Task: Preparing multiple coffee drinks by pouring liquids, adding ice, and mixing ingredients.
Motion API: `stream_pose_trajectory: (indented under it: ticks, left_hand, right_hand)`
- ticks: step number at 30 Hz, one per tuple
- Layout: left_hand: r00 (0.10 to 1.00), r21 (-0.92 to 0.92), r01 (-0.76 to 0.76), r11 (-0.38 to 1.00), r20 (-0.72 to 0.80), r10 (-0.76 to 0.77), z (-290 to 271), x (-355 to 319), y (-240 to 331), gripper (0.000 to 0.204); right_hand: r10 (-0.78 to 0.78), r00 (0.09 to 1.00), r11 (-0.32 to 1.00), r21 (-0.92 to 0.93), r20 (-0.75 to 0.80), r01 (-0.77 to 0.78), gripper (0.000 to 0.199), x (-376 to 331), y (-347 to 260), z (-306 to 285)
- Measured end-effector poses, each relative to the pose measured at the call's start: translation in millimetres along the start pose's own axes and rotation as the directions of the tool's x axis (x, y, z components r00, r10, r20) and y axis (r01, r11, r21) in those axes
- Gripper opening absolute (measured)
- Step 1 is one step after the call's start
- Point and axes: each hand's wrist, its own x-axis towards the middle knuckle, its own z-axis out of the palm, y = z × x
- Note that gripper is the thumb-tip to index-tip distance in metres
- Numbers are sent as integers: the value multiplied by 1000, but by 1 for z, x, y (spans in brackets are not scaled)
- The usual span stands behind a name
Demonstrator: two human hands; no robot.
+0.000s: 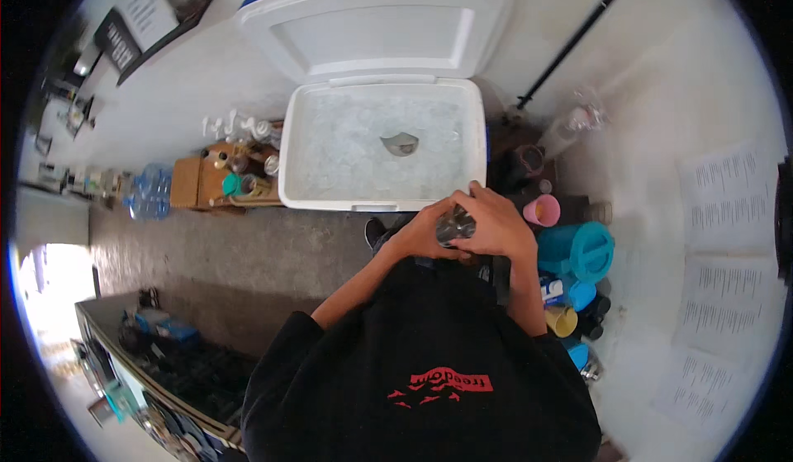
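Close to my body, just off the near right corner of an open white cooler [285,148], both hands are closed around a shiny, dark-looking round cup [456,227]. My left hand [420,232] wraps its left side. My right hand [500,221] grips it from the right, with fingers over the far side. Whether the cup is glass or metal, and what is in it, I cannot make out. Ice [347,144] fills the cooler nearly to the rim. A metal scoop [401,143] lies partly sunk in that ice, right of the middle.
The cooler's lid [372,37] stands raised against the wall. To the right are a pink cup [543,210], a turquoise pitcher [570,250] and a yellow cup [561,322]. Left of the cooler, a wooden shelf [248,199] holds jars and bottles, beside a large blue water jug [150,192].
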Motion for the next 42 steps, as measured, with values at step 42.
stream_pose_trajectory:
  ticks: [42]
  left_hand:
    - [477, -240, 191, 952, -825, -303, -117, -123, -52, 51]
  right_hand:
    - [786, 554, 163, 773, 274, -614, 32, 242, 112, 217]
